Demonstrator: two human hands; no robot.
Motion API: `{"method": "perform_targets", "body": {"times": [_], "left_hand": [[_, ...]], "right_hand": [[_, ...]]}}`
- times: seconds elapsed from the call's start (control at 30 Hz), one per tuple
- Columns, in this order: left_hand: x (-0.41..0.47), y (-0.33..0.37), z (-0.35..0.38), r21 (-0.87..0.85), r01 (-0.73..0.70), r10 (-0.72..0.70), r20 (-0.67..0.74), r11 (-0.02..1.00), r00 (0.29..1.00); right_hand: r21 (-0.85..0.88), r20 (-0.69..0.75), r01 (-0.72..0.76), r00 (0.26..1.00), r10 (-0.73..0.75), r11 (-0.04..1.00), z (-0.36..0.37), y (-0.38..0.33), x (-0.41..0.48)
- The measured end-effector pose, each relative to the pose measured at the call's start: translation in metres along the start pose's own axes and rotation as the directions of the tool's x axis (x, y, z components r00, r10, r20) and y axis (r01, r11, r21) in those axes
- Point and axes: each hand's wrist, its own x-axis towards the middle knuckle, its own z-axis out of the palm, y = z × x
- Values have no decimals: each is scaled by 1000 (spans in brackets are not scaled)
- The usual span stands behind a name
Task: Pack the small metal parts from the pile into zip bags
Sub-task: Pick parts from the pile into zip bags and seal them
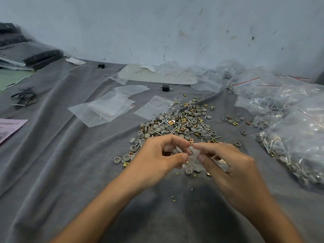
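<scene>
On a wrinkled grey cloth, two bare hands meet at the near edge of a pile of small metal parts: grey round caps, brass square clips and pins. The left hand and the right hand each pinch one small clear zip bag between thumb and forefinger, fingertips almost touching, hiding some of the parts behind them. Empty zip bags lie flat left of the pile. Filled bags heap along the right. A pink paper lies at the far left edge.
</scene>
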Motion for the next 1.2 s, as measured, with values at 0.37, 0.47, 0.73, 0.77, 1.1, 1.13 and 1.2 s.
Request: {"method": "perform_targets", "body": {"times": [0.37, 0.47, 0.73, 0.77, 1.1, 1.13, 1.2], "left_hand": [[0, -1, 3, -45, 32, -30, 35, 998, 999], [-2, 0, 0, -33, 72, -69, 69, 997, 995], [-3, 5, -4, 179, 114, -138, 125, 977, 983], [-4, 5, -4, 190, 126, -152, 130, 974, 980], [-2, 7, -6, 138, 239, -256, 126, 961, 958], [-1, 7, -5, 99, 256, -268, 134, 962, 954], [0, 5, -2, -8, 309, -304, 147, 951, 941]], "right_hand": [[-8, -10, 4, 1000, -4, 1000, -1, -1, 1], [-26, 6, 6, 1000, -5, 1000, -1, -2, 0], [-48, 33, -21, 999, 22, 999, -1, -4, 0], [-49, 35, -17, 999, 19, 999, -1, -5, 0], [-75, 64, -25, 997, 30, 997, 0, -7, 0], [-75, 64, -23, 998, 28, 997, 0, -7, 0], [-77, 67, -18, 997, 23, 997, 0, -6, 0]]}}
